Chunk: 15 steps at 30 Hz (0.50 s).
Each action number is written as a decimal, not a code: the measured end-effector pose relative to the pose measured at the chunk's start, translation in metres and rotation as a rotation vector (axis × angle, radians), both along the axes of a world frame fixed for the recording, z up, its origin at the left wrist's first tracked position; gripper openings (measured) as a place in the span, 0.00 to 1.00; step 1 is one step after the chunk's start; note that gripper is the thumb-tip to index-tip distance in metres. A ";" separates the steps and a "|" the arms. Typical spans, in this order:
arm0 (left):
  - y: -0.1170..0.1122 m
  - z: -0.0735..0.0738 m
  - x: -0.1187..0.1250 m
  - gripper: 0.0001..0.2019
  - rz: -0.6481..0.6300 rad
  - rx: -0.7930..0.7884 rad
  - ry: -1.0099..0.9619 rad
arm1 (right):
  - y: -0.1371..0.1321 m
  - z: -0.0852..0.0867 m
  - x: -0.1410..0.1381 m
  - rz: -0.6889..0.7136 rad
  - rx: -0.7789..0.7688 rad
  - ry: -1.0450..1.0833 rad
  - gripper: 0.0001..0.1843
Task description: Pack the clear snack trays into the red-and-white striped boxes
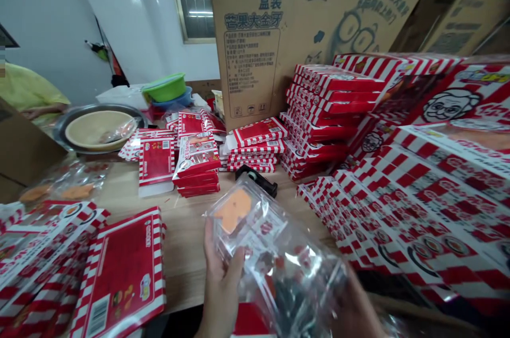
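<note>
Clear packet (263, 242) with an orange piece inside sits closest, held up over the near edge of the bench (187, 242). The left hand (221, 274) grips its left edge, thumb across the front and fingers behind. The right hand (358, 306) is a blur at the packet's lower right corner. Whether it is closed on the film I cannot tell.

At far left, flat striped cartons (119, 274) lie fanned on the bench. Behind them are a person's yellow sleeve (27, 93) and a metal tray (60, 126) holding a beige bowl (95, 128). Midway stand short carton stacks (197, 168), and a black tape dispenser (257, 179) lies just beyond the packet. To its right a tall carton stack (326, 115) stands before a big cardboard box (298, 24). Overlapping carton rows (418, 210) spread at far right.
</note>
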<state>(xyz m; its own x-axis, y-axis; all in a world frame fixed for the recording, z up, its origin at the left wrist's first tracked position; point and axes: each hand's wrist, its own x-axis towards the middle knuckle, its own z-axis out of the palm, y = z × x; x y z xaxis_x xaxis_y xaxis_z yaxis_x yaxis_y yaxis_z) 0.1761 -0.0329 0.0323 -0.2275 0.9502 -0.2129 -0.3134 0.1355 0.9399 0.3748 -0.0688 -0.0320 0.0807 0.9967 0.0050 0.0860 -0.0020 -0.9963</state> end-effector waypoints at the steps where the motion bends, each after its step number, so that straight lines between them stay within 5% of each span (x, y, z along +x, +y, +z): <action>1: -0.002 -0.005 0.000 0.41 -0.082 0.031 0.092 | 0.001 -0.004 -0.016 0.020 -0.027 0.063 0.25; 4: -0.008 -0.020 -0.010 0.34 -0.587 0.228 0.459 | -0.004 0.004 -0.040 -0.143 -0.144 0.484 0.31; 7: -0.019 -0.044 -0.040 0.38 -0.899 0.468 0.981 | -0.007 0.032 -0.015 -0.321 -0.143 0.421 0.21; 10: -0.033 -0.078 -0.071 0.55 -0.825 0.604 1.442 | 0.001 0.051 0.026 -0.427 -0.131 0.104 0.18; 13: -0.043 -0.099 -0.088 0.49 -0.633 0.607 1.783 | 0.015 0.043 0.042 -0.376 -0.121 -0.088 0.22; 15: -0.045 -0.098 -0.095 0.43 -0.526 0.698 1.889 | 0.021 0.026 0.042 -0.366 -0.061 -0.163 0.20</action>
<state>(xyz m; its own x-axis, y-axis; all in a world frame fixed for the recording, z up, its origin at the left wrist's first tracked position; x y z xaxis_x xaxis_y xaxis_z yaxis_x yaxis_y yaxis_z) 0.0812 -0.0778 -0.0658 0.5715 0.7830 0.2456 0.8176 -0.5688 -0.0891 0.4166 -0.0474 -0.0060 0.4331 0.9013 -0.0115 0.2252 -0.1206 -0.9668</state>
